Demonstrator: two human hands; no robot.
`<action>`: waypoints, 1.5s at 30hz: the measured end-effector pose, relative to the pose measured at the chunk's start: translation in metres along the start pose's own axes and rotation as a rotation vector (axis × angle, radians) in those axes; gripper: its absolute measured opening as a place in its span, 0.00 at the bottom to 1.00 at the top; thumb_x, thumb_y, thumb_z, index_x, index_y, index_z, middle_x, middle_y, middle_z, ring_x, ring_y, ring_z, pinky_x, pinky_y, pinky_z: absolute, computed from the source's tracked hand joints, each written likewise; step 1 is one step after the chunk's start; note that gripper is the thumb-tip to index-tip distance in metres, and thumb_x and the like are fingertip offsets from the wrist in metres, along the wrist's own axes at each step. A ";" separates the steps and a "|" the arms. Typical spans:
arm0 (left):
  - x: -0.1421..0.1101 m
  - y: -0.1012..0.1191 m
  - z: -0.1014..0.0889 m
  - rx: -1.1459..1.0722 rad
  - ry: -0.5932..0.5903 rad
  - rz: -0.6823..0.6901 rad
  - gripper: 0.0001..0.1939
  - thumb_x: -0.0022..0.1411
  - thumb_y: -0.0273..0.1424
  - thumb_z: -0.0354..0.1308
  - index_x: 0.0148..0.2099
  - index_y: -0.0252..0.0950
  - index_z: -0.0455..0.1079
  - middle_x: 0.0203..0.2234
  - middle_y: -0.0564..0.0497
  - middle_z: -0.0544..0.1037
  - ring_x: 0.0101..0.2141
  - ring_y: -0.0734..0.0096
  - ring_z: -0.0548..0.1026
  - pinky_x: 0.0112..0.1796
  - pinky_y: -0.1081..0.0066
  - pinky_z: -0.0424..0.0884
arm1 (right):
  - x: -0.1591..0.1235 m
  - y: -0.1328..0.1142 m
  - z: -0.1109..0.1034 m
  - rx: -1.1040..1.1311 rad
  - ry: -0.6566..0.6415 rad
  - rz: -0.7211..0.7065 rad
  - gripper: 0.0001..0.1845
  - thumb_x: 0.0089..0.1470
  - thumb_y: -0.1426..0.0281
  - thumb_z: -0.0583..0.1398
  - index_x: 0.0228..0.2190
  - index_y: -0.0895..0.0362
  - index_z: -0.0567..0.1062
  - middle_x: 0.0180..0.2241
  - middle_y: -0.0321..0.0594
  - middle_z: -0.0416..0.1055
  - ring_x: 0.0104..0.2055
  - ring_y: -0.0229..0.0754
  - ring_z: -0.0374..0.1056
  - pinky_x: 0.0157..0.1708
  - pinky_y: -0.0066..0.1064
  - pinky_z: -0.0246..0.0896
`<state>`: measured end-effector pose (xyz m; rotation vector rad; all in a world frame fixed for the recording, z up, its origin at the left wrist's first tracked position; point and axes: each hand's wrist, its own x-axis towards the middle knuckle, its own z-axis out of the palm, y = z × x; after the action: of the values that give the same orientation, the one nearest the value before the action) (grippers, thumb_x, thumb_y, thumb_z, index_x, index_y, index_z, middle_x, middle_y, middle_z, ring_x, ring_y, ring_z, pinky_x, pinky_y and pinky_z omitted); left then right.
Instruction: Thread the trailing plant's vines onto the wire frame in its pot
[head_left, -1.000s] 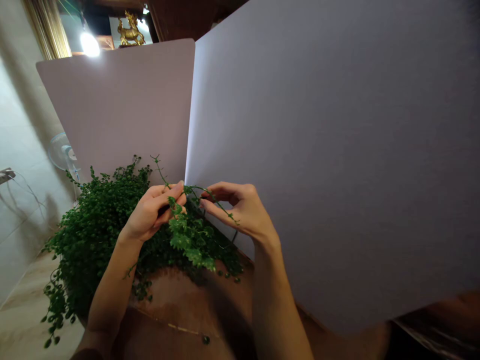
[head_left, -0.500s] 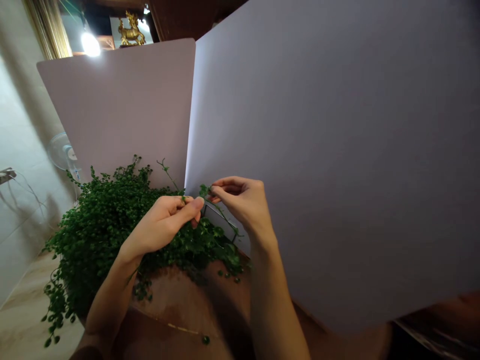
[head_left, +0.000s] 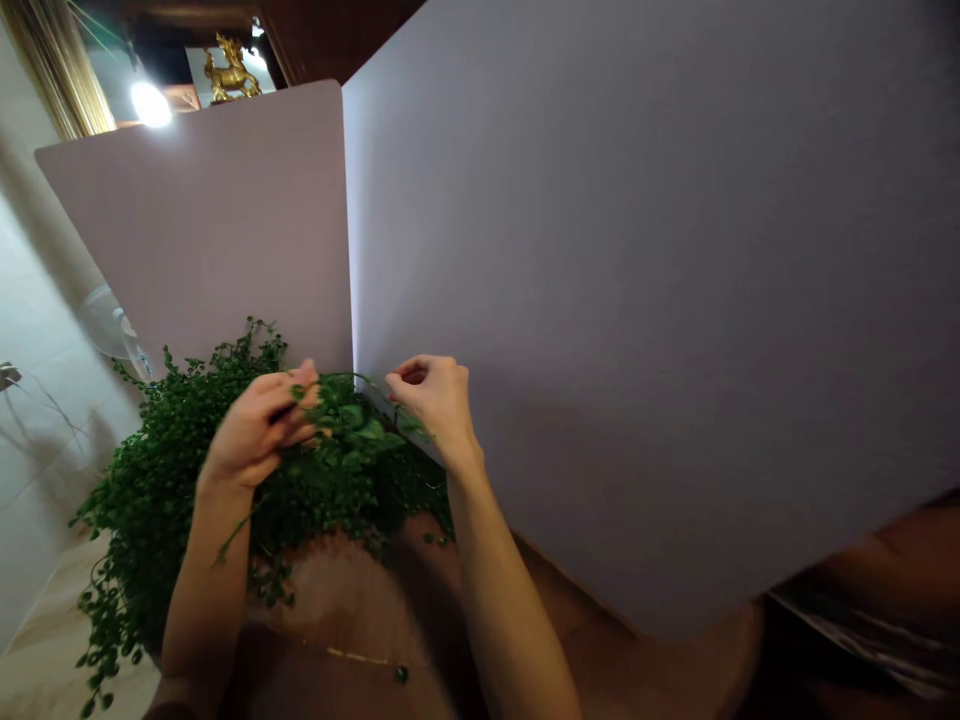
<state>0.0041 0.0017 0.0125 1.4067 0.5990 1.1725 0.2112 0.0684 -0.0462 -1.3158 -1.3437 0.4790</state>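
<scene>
A bushy green trailing plant (head_left: 180,460) with small round leaves spreads over the left of a brown wooden surface. My left hand (head_left: 251,430) is at its top, slightly blurred, fingers bent around a leafy stem with a small leaf at the fingertips. My right hand (head_left: 439,400) is to the right, thumb and forefinger pinched on a thin stem that arches from near my left hand. Larger flat leaves (head_left: 364,430) lie between and below the hands. The exact grip of the left fingers is partly hidden by leaves and motion.
Pale upright panels (head_left: 637,300) meet in a corner behind the plant. A brown wooden surface (head_left: 337,590) with a loose round leaf (head_left: 401,674) lies in front. Further back are a lit bulb (head_left: 151,104), a golden horse figurine (head_left: 231,72) and a fan (head_left: 109,320).
My left hand has moved left and turned away from my right hand, widening the gap between them. The right hand stays pinched, and the view has shifted slightly right.
</scene>
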 end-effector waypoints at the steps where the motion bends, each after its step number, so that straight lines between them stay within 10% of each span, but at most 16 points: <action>1: -0.005 0.006 -0.006 -0.082 0.020 0.036 0.15 0.59 0.34 0.63 0.24 0.35 0.65 0.08 0.64 0.50 0.11 0.85 0.44 0.22 0.76 0.65 | 0.003 0.007 -0.001 -0.043 0.008 0.039 0.04 0.45 0.73 0.60 0.25 0.60 0.76 0.22 0.44 0.76 0.27 0.42 0.75 0.32 0.31 0.69; 10: 0.002 0.022 -0.036 -0.381 0.195 0.075 0.25 0.74 0.30 0.34 0.23 0.37 0.55 0.07 0.63 0.41 0.10 0.79 0.47 0.24 0.75 0.69 | 0.000 0.011 -0.017 -0.078 -0.269 0.006 0.11 0.51 0.64 0.64 0.32 0.60 0.77 0.16 0.36 0.71 0.15 0.35 0.63 0.17 0.29 0.60; 15: 0.014 0.005 -0.015 -0.331 0.165 -0.047 0.23 0.72 0.29 0.43 0.22 0.36 0.56 0.06 0.63 0.48 0.10 0.83 0.47 0.25 0.77 0.69 | -0.017 -0.014 -0.020 0.024 -0.370 -0.323 0.15 0.49 0.64 0.68 0.39 0.56 0.77 0.32 0.40 0.78 0.32 0.40 0.74 0.35 0.33 0.71; 25: 0.008 0.002 -0.015 -0.448 -0.031 -0.092 0.23 0.71 0.34 0.48 0.22 0.36 0.59 0.07 0.63 0.45 0.12 0.82 0.43 0.22 0.77 0.65 | -0.033 -0.031 -0.009 0.127 -0.447 -0.535 0.10 0.52 0.73 0.62 0.39 0.55 0.74 0.49 0.41 0.74 0.47 0.43 0.73 0.50 0.37 0.70; 29: 0.007 0.000 -0.014 -0.480 -0.035 -0.072 0.22 0.69 0.36 0.53 0.23 0.36 0.59 0.07 0.63 0.43 0.13 0.81 0.42 0.23 0.76 0.66 | -0.033 -0.032 0.000 0.072 -0.565 -0.545 0.06 0.52 0.74 0.60 0.34 0.55 0.75 0.38 0.37 0.76 0.39 0.39 0.73 0.42 0.33 0.70; 45: 0.010 0.000 -0.011 -0.448 0.031 -0.086 0.23 0.69 0.38 0.55 0.23 0.36 0.58 0.07 0.63 0.46 0.12 0.83 0.43 0.23 0.76 0.66 | -0.044 -0.051 -0.027 -0.024 -0.376 -0.664 0.03 0.51 0.71 0.61 0.26 0.54 0.73 0.26 0.34 0.72 0.30 0.37 0.68 0.34 0.31 0.65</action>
<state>-0.0017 0.0152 0.0135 0.9746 0.3819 1.1739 0.2021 0.0048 -0.0128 -0.7408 -1.9955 0.2490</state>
